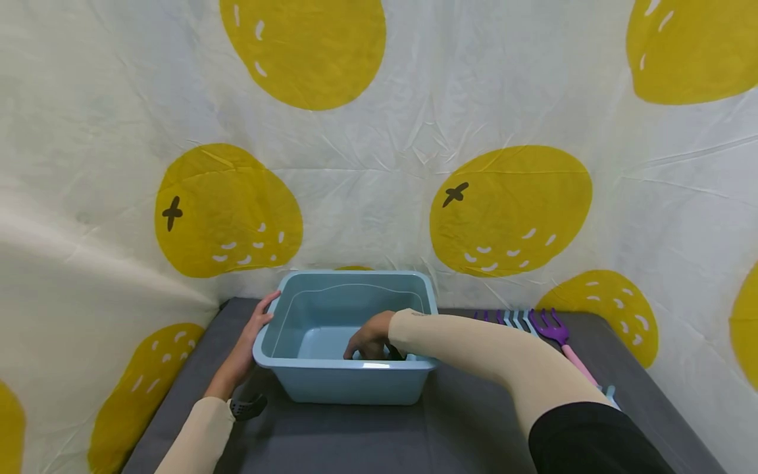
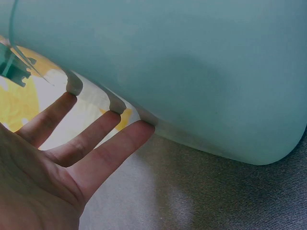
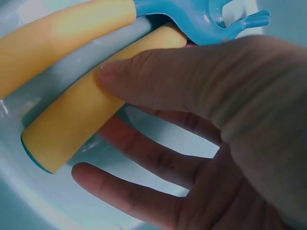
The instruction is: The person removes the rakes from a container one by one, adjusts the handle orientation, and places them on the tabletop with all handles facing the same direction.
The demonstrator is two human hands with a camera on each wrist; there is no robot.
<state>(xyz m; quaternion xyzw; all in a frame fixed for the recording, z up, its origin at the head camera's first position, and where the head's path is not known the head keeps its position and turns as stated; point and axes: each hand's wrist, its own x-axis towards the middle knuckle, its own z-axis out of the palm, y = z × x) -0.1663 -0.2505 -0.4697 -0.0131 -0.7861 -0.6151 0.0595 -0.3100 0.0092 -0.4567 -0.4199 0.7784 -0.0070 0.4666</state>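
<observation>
A light blue plastic basin [image 1: 349, 382] stands on the dark grey table. My left hand [image 1: 253, 332] rests against its left side by the rim. In the left wrist view, the straight fingers [image 2: 108, 158] touch the basin's outer wall. Inside the basin, my right hand [image 1: 372, 337] reaches down near the front right. In the right wrist view, its thumb and fingers pinch a yellow tool handle [image 3: 76, 124], whose head is hidden behind the hand. Beside it lies another yellow handle [image 3: 67, 31] joined to a blue pronged head [image 3: 206, 21].
To the right on the table [image 1: 474, 421] lie a purple toy fork [image 1: 551, 327] with a pink handle [image 1: 579, 364] and light blue prongs [image 1: 518, 320], partly behind my right arm. A white curtain [image 1: 367, 197] with yellow fruit prints hangs behind the table.
</observation>
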